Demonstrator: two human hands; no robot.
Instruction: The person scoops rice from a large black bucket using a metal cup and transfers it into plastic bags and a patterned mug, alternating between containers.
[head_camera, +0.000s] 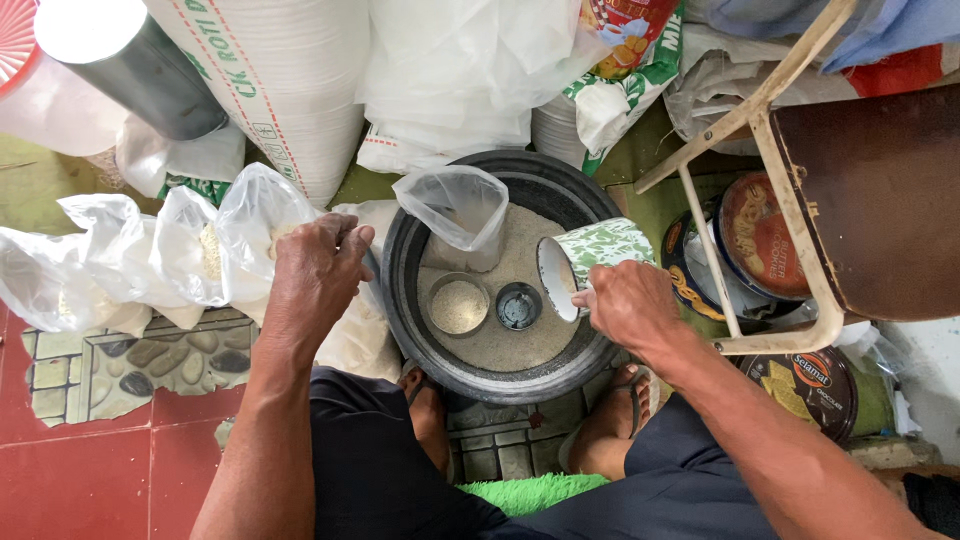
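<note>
Nearest the camera, the person's dark trousers (400, 470) and two sandalled feet stood on grey paving tiles, with a strip of green fuzzy mat (530, 492) between the knees. To the left lay smooth red floor tiles (90, 480) and a panel of inset pebbles (140, 365).

Just beyond the feet sat a round, dark basin (400, 290), its rim worn, its floor covered in pale, fine-grained rice (520, 345). Two small round tins rested in the grain: a metal one heaped with rice (459, 305) and a darker one, seemingly empty (518, 305).

The right hand (630, 305) was closed around the handle side of an enamel mug (590, 265), white with green mottling, held tipped on its side over the basin's right half, mouth facing left. The left hand (315, 275) rested at the basin's left rim, fingers curled down onto a thin clear plastic bag (255, 225) holding some rice; whether it gripped the film could not be told. An open, crumpled clear bag (460, 210) stood upright in the far part of the basin, between the two hands.

Further left lay more filled clear bags (110, 260). To the right stood a wooden chair frame (760, 150) above round printed biscuit tins (760, 235). Farthest off were woven white sacks (290, 70) and a dark cylindrical container (140, 70).
</note>
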